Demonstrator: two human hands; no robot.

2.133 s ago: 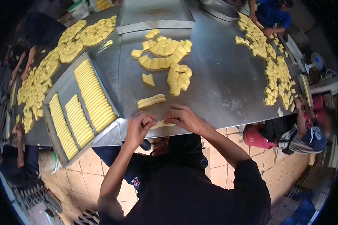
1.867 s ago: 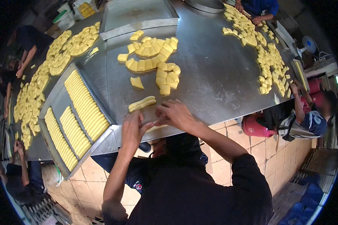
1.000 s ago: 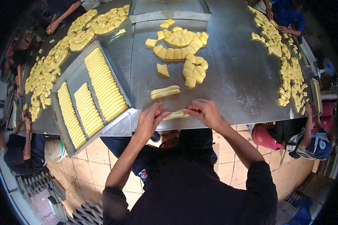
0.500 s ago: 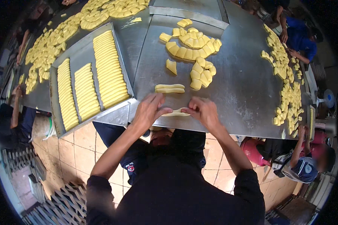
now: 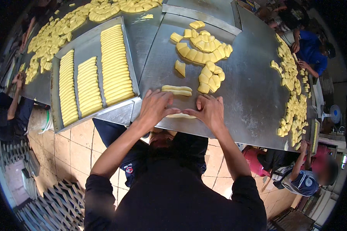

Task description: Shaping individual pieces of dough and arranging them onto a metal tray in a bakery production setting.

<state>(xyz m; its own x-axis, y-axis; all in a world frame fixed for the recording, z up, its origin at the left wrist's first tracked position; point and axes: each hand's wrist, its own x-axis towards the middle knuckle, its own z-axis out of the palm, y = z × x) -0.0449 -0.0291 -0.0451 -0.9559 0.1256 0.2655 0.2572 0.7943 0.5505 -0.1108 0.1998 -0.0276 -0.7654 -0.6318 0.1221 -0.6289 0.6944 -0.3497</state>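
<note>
At the near edge of the metal table, a pale yellow dough strip (image 5: 181,115) lies across in front of me, its far side and ends partly covered by my hands. My left hand (image 5: 155,106) is closed at its left end, thumb along the dough. On the right end, my right hand (image 5: 211,110) has its fingers curled and its thumb pointing inward, so the thumbs nearly meet. Just beyond lie two finished dough rolls (image 5: 176,90) side by side. A cluster of cut dough pieces (image 5: 211,78) and a curved band of pieces (image 5: 198,55) sit farther off.
A metal tray (image 5: 92,43) to the left holds three rows of dough rolls (image 5: 115,65). An upturned-looking metal tray (image 5: 200,17) stands at the far edge. Heaps of dough pieces (image 5: 293,104) lie on the right and far left, where other people work. A pink tub (image 5: 254,161) stands below.
The thumbs have drawn closer together over the dough strip, and my fingers are slightly more raised. The whole view has shifted a little; the dough rolls beyond stay in place.
</note>
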